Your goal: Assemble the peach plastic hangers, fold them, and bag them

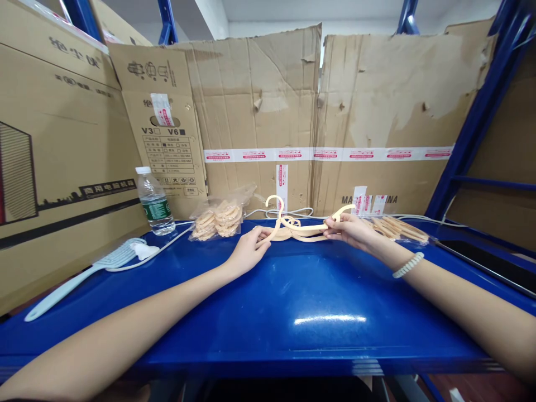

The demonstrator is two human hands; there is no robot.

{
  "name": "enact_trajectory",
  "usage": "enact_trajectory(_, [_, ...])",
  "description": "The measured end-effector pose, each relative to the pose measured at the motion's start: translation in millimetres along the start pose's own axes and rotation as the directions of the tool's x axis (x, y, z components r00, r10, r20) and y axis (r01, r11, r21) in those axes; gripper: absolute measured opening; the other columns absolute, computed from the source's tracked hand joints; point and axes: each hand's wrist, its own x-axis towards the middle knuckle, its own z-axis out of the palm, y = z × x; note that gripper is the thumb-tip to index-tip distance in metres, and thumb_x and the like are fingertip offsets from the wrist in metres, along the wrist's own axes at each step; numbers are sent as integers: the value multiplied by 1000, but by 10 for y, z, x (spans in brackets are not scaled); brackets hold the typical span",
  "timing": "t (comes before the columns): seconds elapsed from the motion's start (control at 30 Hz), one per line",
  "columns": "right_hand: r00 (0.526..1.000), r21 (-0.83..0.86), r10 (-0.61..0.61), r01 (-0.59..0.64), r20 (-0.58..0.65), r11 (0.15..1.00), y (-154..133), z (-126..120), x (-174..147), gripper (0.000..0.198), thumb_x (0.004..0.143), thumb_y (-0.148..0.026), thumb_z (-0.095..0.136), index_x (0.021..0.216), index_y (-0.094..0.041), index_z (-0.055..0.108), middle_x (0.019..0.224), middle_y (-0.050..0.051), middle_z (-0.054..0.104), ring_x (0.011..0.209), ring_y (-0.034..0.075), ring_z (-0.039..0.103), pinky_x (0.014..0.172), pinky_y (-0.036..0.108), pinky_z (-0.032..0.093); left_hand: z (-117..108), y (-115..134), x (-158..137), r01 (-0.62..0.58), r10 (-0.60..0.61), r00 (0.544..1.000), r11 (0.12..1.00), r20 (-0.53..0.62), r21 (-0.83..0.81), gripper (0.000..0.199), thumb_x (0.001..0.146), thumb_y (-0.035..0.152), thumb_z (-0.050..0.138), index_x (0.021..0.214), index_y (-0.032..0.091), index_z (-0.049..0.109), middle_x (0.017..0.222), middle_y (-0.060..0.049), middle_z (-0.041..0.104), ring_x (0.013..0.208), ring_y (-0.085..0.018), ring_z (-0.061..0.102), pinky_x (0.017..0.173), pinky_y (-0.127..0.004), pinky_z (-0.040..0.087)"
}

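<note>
Head view: left hand (249, 251) and right hand (350, 230) narrow around cream hanger (307, 228), "V3" and "V6" on cardboard (167, 142) behind.

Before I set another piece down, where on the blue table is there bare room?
Widest: the blue table between left forearm and right forearm, from the hangers to the front edge. Smaller: between the left forearm and the brush. Crowded: along the back, with bottle, left bag, the hangers in left hand and right hand, and right bag.

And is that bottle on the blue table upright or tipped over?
Upright: the bottle stands with its white cap at the top.
</note>
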Motion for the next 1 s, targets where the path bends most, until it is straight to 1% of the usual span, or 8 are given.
enact_trajectory(0.13, [999,77,-26,27,-20,997,-102,-45,-6,11,88,-17,57,78,-16,62,72,4,66,63,11,63,56,19,55,-80,37,48,5,-6,1000,999,25,52,17,83,18,53,99,17,60,92,-4,65,76,-16,60,75,-32,49])
enact_trajectory(0.23, [998,146,-57,61,-28,987,-205,-180,24,10,86,-16,58,79,-17,65,74,2,66,58,8,59,56,17,53,-189,48,109,-75,65,995,986,70,151,14,85,22,52,95,18,61,92,-6,65,80,-18,59,76,-34,48])
enact_trajectory(0.33, [999,155,-22,27,-30,988,-295,-383,67,11,84,-12,58,79,-17,67,71,1,66,54,6,56,57,16,52,-323,62,169,-157,128,980,969,152,192,11,85,22,52,91,18,61,91,-6,64,84,-20,60,78,-34,47])
enact_trajectory(0.47, [1000,-4,29,-29,6,1000,-345,-637,93,6,77,-9,66,80,-15,68,70,3,68,60,8,62,63,17,54,-491,112,214,-234,165,940,948,297,217,10,84,20,51,89,19,60,89,-4,64,83,-19,59,76,-32,45])
enact_trajectory(0.6, [989,-230,69,-37,133,972,-369,-771,57,20,63,-15,79,82,-14,71,72,4,69,62,11,64,63,20,55,-584,169,214,-283,169,902,926,397,248,8,80,15,52,82,20,59,83,-2,63,80,-19,58,73,-30,42])
enact_trajectory(0.77, [897,-605,209,78,389,793,-433,-794,-26,24,61,-28,80,78,-14,72,68,4,70,59,10,62,51,17,46,-577,238,176,-296,148,847,929,510,223,12,80,12,52,83,19,61,83,-2,64,77,-17,58,70,-27,42])
enact_trajectory(0.9, [832,-737,321,146,452,660,-436,-756,-29,24,60,-32,79,74,-14,71,65,2,69,56,10,58,52,19,42,-517,301,123,-301,140,790,937,597,178,12,81,13,52,81,19,61,82,-2,64,75,-16,58,67,-26,41])
enact_trajectory(1.0, [805,-802,363,217,469,556,-420,-721,-16,27,58,-35,80,72,-14,71,61,0,67,55,10,56,54,21,39,-476,333,85,-291,124,770,941,626,172,13,81,12,52,80,19,62,80,-2,63,73,-16,57,65,-25,41])
